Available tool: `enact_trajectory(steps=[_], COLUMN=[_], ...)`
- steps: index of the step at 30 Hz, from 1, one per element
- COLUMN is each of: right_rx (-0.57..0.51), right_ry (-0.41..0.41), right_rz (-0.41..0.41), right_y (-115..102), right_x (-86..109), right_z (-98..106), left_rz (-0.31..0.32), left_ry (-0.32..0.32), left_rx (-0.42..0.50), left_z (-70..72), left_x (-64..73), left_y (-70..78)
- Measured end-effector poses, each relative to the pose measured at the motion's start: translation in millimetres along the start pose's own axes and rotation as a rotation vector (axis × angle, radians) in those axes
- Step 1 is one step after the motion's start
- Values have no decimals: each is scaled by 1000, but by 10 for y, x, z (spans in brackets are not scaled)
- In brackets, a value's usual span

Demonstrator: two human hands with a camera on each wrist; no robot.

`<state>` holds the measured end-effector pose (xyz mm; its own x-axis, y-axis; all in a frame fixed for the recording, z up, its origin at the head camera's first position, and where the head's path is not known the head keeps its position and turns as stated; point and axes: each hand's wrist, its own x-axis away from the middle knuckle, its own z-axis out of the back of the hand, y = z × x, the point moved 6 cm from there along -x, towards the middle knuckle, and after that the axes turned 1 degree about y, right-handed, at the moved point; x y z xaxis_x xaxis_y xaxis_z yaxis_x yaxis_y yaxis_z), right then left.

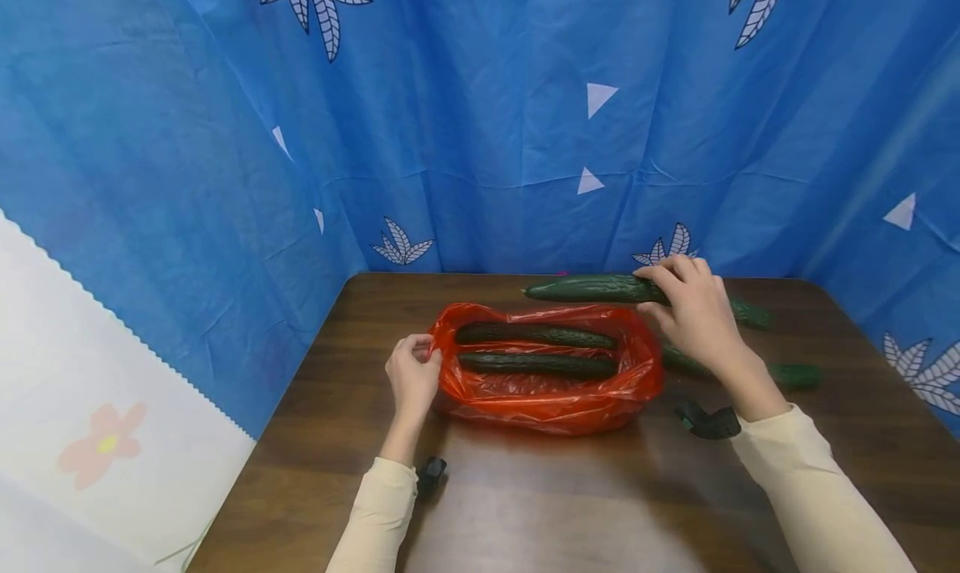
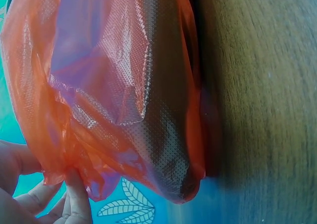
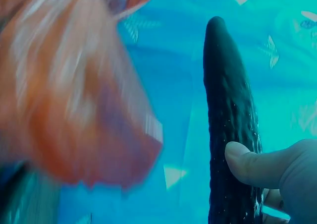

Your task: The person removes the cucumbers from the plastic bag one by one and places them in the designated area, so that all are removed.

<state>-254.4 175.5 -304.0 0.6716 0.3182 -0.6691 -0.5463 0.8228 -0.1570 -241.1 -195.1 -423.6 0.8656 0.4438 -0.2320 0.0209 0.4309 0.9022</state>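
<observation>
A red plastic bag (image 1: 551,414) lies with its mouth spread, and two dark green cucumbers (image 1: 536,363) are side by side inside it. At the bag's left rim my left hand (image 1: 414,377) pinches the plastic between thumb and fingers; the gathered film (image 2: 64,154) shows in the left wrist view. Behind the bag's right part, my right hand (image 1: 693,310) grips another cucumber (image 1: 588,287) above the table, its tip pointing left. The right wrist view shows my thumb (image 3: 252,164) across this cucumber (image 3: 230,100), the bag beside it.
On the brown wooden table (image 1: 570,498), a cucumber (image 1: 795,376) lies right of the bag, partly behind my right forearm. A green cucumber end (image 1: 752,314) shows just past my right hand. A blue patterned curtain (image 1: 480,123) hangs along the table's back.
</observation>
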Motion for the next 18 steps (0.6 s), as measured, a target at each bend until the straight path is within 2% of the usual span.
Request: enact_trajectory(steps=[8,12,18], right_rx=[55,59,64], right_ry=[-4,-23,-70], right_rz=[-66,-101,-198], right_y=[402,595,854], right_x=[296,474,758], right_z=[360,481,620], left_rz=[11,6,22], left_ry=[-3,-2,-5], left_rx=[-19,-20,-16], left_z=[-5,-6,-5], left_x=[-5,-8,-13], left_y=[-3,0,-9])
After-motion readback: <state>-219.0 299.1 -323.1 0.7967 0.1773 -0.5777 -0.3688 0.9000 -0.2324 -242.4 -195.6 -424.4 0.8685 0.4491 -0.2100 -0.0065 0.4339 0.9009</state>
